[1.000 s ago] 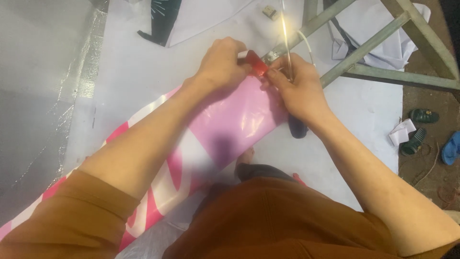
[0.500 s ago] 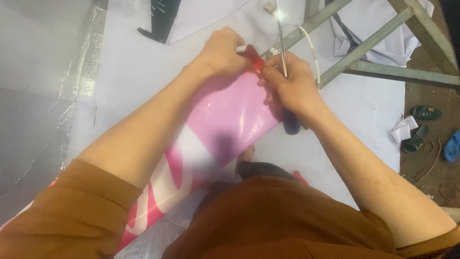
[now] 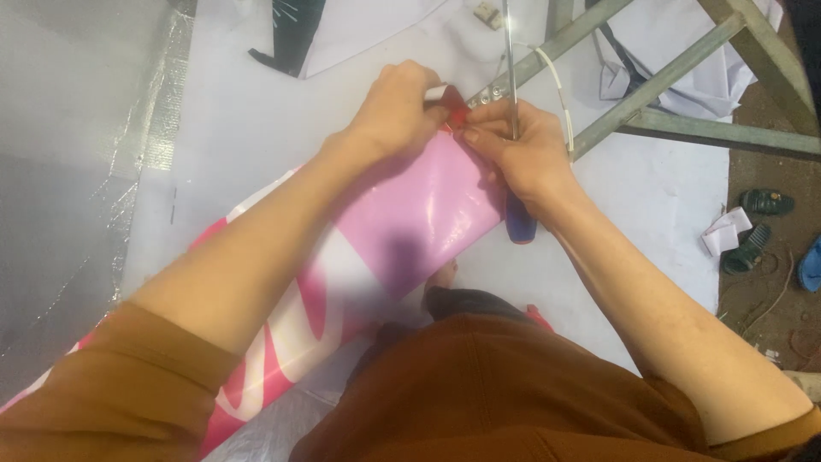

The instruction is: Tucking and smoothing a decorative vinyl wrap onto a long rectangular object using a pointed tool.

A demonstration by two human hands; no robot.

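Head view: we kneel on a white sheet [image 3: 256, 128] spread over the floor, a glossy pink-and-white banner [image 3: 410, 222] running diagonally from lower left up to the grey metal frame [image 3: 650, 94] at upper right, its long axis pointing at that frame. Our left hand [image 3: 398, 111] closes over the banner's top corner, fingers curled and pinching it beside a small red piece [image 3: 457, 107] we cannot identify. Our right hand [image 3: 522, 154] is wrapped tight around a blue-handled screwdriver [image 3: 518, 218], its steel shaft pointing straight away from us, handle end towards us. Done well, we judge, the work means keeping the corner taut and flat and the shaft steady. Green sandals [image 3: 757, 222] lie on the bare ground, well apart.
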